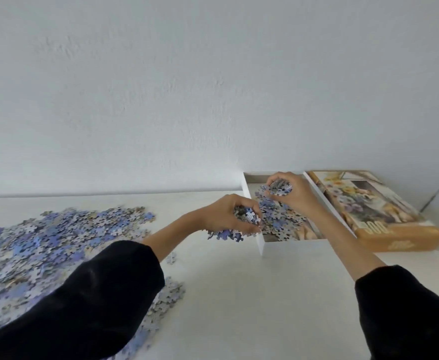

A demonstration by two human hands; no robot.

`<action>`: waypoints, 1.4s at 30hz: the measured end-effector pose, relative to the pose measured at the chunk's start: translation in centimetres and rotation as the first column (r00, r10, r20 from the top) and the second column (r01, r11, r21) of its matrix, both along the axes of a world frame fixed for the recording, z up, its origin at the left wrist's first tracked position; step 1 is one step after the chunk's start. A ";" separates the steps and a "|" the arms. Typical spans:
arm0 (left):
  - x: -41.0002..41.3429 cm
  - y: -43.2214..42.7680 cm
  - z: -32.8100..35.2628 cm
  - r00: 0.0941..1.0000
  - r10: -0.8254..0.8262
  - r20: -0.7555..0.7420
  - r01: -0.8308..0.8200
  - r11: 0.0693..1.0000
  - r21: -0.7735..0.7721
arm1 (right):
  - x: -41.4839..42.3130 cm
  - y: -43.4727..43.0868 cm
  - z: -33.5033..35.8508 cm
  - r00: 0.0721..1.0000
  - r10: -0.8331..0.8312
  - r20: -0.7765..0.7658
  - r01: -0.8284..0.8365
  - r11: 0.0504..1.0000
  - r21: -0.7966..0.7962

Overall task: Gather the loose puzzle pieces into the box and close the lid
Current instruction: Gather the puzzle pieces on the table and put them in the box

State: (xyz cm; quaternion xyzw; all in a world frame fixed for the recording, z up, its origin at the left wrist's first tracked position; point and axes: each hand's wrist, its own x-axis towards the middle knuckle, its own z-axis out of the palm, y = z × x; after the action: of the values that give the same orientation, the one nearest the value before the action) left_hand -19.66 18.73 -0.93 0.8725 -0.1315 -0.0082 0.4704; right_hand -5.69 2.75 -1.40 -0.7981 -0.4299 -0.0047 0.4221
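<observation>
**Both hands full, arms stretched forward**

My left hand [228, 216] is curled, its fingers closed round a clump of puzzle pieces [247, 216]. My right hand [295, 193] sits a little farther out and higher, fingers bunched downward on more of them. Both forearms are bare beyond the black sleeves [83, 302]. The two hands are near each other, not touching.

One head-worn wide-angle view looks forward and down, close over the white table [239, 294] against the wall [161, 87].
</observation>
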 end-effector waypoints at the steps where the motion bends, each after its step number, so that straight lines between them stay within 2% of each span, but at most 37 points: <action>1: 1.1 -0.6 -0.1 1.000 -0.006 -0.001 0.006 1.000 0.009 | 0.9 -0.5 -0.2 1.000 -0.014 0.004 0.014 1.000 -0.008; 5: 6.1 -2.8 -0.5 0.999 -0.040 0.011 0.040 0.998 0.052 | 4.6 -2.6 -1.2 0.996 -0.091 -0.008 0.090 0.996 -0.023; 8: 9.4 -4.2 -1.1 0.997 -0.034 0.076 0.028 0.997 0.077 | 7.1 -3.4 -2.2 0.988 -0.148 -0.034 0.146 0.988 -0.058; 12: 12.6 -5.6 -2.8 0.991 -0.075 0.108 0.063 0.991 0.117 | 10.0 -3.8 -4.2 0.989 -0.127 -0.072 0.120 0.988 -0.100; 17: 14.5 -4.6 -5.2 0.992 -0.067 0.104 0.033 0.953 0.300 | 11.2 -3.2 -5.5 0.990 -0.104 -0.099 0.093 0.989 -0.119; 23: 13.3 -4.0 -7.0 0.992 0.020 0.127 -0.094 0.786 0.611 | 11.4 -3.2 -6.0 0.993 -0.108 -0.040 0.105 0.993 -0.061; 28: 12.7 -4.3 -7.5 0.996 0.076 0.056 -0.090 0.595 0.798 | 11.4 -2.9 -7.0 0.992 -0.091 0.082 0.108 0.968 -0.228; 31: 13.0 -4.4 -7.3 0.980 0.148 0.135 -0.196 0.558 0.806 | 11.4 -2.9 -7.4 0.982 -0.123 0.143 0.158 0.951 -0.267; 34: 13.1 -4.5 -7.5 0.945 0.191 0.265 -0.325 0.610 0.723 | 11.2 -3.2 -7.4 0.981 -0.132 0.143 0.163 0.958 -0.237; 36: 13.0 -4.7 -7.8 0.926 0.199 0.322 -0.370 0.658 0.656 | 11.2 -3.2 -7.4 0.981 -0.095 0.170 0.143 0.943 -0.300; 39: 13.1 -4.7 -7.6 0.924 0.234 0.301 -0.373 0.721 0.584 | 11.4 -3.1 -7.6 0.980 -0.096 0.172 0.150 0.931 -0.333; 42: 13.3 -4.8 -7.0 0.927 0.261 0.269 -0.373 0.713 0.594 | 11.5 -3.1 -7.6 0.978 -0.115 0.174 0.162 0.943 -0.289</action>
State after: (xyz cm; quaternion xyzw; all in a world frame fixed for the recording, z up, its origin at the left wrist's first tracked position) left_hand -6.40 13.91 -7.97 0.9863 -0.0073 0.1012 0.1298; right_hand 5.77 -0.31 -8.97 -0.8786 -0.3998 -0.0306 0.2593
